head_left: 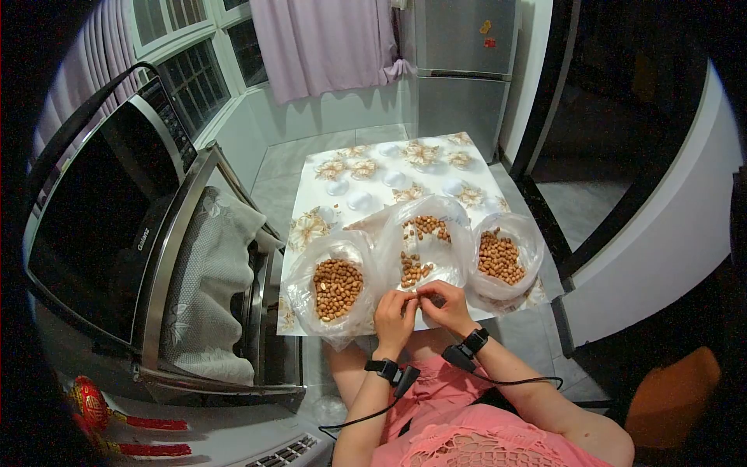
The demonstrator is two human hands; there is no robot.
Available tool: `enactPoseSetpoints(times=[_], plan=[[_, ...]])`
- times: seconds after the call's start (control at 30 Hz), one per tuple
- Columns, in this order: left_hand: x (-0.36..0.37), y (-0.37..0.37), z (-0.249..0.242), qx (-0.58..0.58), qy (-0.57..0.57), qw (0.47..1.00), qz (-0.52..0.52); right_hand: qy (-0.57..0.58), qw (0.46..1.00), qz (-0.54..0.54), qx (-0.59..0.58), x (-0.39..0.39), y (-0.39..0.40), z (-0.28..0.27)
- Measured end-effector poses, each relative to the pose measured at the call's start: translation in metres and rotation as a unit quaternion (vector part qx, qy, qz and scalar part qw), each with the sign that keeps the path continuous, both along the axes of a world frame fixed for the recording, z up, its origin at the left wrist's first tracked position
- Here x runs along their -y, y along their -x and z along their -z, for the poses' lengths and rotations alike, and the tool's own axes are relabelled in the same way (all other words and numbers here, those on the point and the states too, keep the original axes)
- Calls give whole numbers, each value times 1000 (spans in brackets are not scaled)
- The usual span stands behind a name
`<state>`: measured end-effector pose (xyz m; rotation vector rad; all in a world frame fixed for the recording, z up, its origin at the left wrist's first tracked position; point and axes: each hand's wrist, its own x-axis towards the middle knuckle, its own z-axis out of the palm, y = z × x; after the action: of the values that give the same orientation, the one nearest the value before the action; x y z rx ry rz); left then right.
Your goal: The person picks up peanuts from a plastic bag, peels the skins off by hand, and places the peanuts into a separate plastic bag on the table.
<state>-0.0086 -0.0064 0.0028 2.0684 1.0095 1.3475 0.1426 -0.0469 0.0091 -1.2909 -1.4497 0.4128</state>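
Plastic bags (298, 268): three, nuts (338, 289) inside.
Left hand (395, 317), right hand (449, 306): my fingertips close together; pinching what, I cannot tell.

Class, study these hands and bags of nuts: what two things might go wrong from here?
The left bag reaches the near edge of the table, so a nudge might spill its nuts onto the floor. Cables run from both wristbands; if either hand moves, one might snag.

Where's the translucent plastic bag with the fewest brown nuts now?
Head view, centre: that bag lies on the white floral tabletop between two similar bags, left hand and right hand at its near edge.
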Motion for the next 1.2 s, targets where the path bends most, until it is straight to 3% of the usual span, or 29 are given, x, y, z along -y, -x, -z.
enactPoseSetpoints(times=[1.2], plan=[[0, 2, 2, -8, 5, 1000, 3, -25, 998, -34, 37, 0, 0, -1]])
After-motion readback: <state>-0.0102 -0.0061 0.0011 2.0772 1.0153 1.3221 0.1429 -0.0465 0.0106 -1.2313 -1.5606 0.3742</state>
